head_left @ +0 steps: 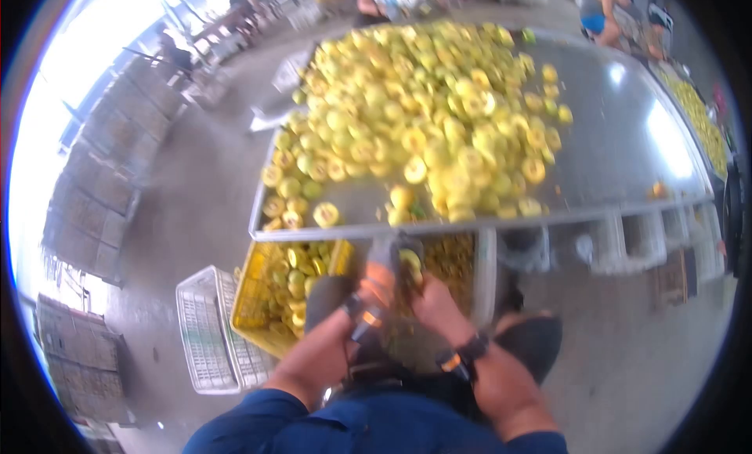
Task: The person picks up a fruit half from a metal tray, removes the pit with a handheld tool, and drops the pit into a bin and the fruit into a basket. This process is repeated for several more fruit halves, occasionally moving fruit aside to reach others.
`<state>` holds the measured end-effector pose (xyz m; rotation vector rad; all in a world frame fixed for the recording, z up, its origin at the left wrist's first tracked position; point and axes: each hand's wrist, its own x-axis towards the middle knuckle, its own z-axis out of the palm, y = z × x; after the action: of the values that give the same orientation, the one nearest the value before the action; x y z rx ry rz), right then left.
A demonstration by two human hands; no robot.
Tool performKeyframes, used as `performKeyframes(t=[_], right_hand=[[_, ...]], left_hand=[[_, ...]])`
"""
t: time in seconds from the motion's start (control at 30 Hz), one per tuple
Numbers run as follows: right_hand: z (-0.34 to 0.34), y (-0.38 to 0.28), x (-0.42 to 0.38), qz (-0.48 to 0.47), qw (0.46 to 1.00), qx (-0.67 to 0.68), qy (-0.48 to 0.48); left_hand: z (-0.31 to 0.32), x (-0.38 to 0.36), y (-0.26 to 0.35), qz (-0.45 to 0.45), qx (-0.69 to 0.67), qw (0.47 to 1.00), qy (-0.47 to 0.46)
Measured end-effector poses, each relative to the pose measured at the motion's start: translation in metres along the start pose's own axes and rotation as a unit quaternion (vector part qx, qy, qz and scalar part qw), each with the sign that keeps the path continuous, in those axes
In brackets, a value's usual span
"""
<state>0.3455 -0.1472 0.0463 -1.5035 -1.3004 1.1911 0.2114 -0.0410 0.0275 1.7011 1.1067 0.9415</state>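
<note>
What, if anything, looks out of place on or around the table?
One orange-brown piece lies alone near the front right corner of the metal table, apart from the yellow fruit heap. Nothing else clearly looks spilled or damaged.

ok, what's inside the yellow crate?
The yellow crate holds yellow-green fruit, heaped. The pieces below the top layer and the crate's floor are covered by it, and the left knee blocks part of the near right side.

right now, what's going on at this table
A person works at the near edge of a metal table, a piece of fruit between their gloved left hand and right hand; the exact grip is blurred. Cut yellow-green fruit lies heaped on the table, and more sits in a yellow crate below, beside a white crate.
</note>
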Motion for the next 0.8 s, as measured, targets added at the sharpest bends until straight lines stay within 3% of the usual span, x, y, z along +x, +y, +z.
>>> performKeyframes(t=[0.1,0.2,0.33,0.4,0.5,0.6,0.67,0.73,0.8], right_hand=[[-0.007,-0.017,0.001,-0.010,1.000,-0.026,0.000],[-0.007,-0.014,0.000,-0.002,0.994,-0.102,0.024],[-0.003,0.007,0.007,-0.052,0.995,-0.085,-0.016],[-0.005,0.008,0.009,-0.052,0.997,-0.022,-0.046],[-0.009,0.009,0.013,-0.151,0.982,-0.041,-0.106],[-0.016,-0.014,0.005,-0.023,0.993,-0.012,-0.117],[-0.013,0.001,0.012,-0.034,0.993,0.026,-0.112],[-0.014,-0.010,0.009,0.004,0.989,0.071,-0.131],[-0.023,-0.027,0.002,0.091,0.973,0.120,-0.175]], left_hand=[[0.014,-0.002,-0.003,0.047,0.089,0.993,0.068],[0.036,-0.005,-0.022,0.009,0.053,0.987,0.151],[0.033,-0.011,0.008,-0.156,-0.184,0.959,0.149],[0.032,-0.013,0.010,-0.133,-0.167,0.965,0.150],[0.029,-0.016,0.023,-0.128,-0.095,0.980,0.120],[0.027,-0.012,-0.012,-0.001,-0.046,0.996,0.071],[0.023,-0.007,-0.024,-0.009,-0.084,0.996,0.037],[0.010,0.003,-0.019,-0.159,-0.170,0.972,-0.003],[0.001,0.000,-0.013,-0.002,-0.026,1.000,-0.011]])
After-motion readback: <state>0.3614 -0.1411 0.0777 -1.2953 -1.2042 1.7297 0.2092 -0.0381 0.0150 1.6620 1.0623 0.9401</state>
